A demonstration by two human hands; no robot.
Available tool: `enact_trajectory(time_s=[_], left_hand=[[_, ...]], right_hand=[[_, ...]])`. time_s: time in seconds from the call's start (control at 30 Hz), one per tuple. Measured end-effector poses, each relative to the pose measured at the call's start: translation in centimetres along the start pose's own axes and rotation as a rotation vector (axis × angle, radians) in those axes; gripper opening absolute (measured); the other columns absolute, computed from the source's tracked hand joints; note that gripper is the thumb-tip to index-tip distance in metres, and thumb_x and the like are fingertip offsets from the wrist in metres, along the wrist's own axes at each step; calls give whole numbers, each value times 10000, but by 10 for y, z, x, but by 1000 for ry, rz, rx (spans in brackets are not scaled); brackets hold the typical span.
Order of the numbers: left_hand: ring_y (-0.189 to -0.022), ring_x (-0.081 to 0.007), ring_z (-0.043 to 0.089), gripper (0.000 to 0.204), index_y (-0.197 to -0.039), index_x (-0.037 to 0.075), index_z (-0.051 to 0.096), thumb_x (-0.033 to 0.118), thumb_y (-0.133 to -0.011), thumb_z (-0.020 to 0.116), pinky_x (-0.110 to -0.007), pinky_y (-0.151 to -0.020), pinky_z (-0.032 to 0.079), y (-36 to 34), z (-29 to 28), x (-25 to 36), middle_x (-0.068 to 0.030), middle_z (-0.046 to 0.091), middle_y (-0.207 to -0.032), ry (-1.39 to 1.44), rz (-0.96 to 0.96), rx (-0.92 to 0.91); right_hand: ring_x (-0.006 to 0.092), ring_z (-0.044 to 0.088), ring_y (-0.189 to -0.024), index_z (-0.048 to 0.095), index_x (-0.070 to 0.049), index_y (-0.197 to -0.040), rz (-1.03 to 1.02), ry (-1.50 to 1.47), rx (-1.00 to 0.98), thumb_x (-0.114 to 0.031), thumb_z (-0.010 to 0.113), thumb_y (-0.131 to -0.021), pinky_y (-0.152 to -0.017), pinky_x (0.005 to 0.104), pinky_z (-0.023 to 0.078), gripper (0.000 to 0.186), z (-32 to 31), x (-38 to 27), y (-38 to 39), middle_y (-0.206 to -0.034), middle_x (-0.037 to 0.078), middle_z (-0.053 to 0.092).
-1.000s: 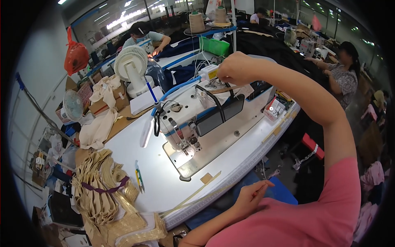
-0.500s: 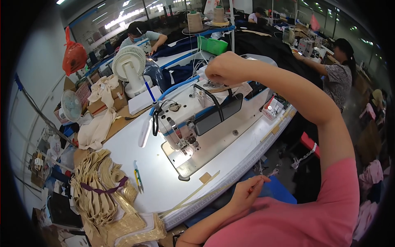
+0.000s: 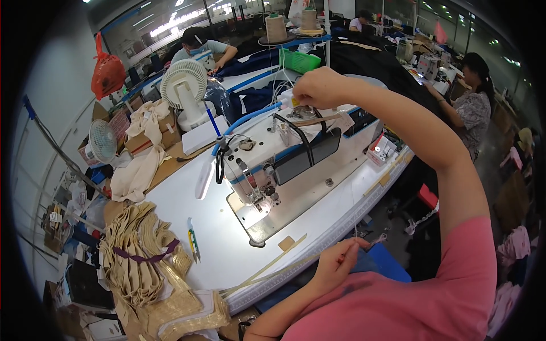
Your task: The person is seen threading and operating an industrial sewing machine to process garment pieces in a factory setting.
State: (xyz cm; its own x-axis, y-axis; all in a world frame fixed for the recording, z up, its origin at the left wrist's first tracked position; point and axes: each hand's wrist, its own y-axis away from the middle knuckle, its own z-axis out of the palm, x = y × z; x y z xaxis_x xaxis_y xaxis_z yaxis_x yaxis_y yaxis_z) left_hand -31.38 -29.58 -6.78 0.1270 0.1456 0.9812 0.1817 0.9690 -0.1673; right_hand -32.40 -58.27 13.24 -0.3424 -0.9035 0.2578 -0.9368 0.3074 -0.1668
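Observation:
A white sewing machine with a blue stripe and a dark side panel stands on the white table, its lamp lit by the needle. My right hand is closed, fingertips pinched together at the back top of the machine, near a small white and yellow part. What the fingertips hold is hidden. My left hand is low at the table's front edge, fingers curled. A bit of red shows between them, too small to name, and a thin thread rises close by.
Thread cones stand behind the machine. Thread snips lie left of the needle, beside a bundle of gold-beige fabric pieces. A small box of bobbins sits at the right edge. A white fan stands behind; co-workers sit farther back.
The view has shifted slightly. My right hand has turned a little at the machine top, and my left fingers have drawn in more. The person at the right has pulled their hands back.

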Motion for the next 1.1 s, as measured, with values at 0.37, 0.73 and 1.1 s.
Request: enact_trajectory(time_s=[0.37, 0.73, 1.1], left_hand=[[-576, -30, 381, 255, -1053, -17, 591, 141, -977, 405, -176, -519, 297, -12, -5, 4, 26, 455, -640, -75, 50, 103], [-521, -11, 343, 265, -1108, 0, 592, 171, -968, 444, -161, -475, 276, -80, -38, 32, -16, 619, -888, 157, 34, 403], [-444, -21, 313, 179, -973, 18, 589, 177, -945, 511, -171, -408, 241, -66, -31, 69, -13, 566, -774, 365, 159, 483]], right_hand=[[290, 606, -741, 602, -71, -766, -142, -28, 79, -145, 592, -776, -623, 390, 472, 76, 3, -2, -5, -760, 94, 607], [276, 580, -642, 529, -93, -756, -81, -137, 167, -115, 610, -715, -529, 420, 436, 94, -10, -83, 137, -685, 61, 537], [243, 571, -796, 578, -103, -955, -63, -320, 430, -36, 535, -827, -662, 327, 445, 150, 2, -24, 76, -965, 48, 548]])
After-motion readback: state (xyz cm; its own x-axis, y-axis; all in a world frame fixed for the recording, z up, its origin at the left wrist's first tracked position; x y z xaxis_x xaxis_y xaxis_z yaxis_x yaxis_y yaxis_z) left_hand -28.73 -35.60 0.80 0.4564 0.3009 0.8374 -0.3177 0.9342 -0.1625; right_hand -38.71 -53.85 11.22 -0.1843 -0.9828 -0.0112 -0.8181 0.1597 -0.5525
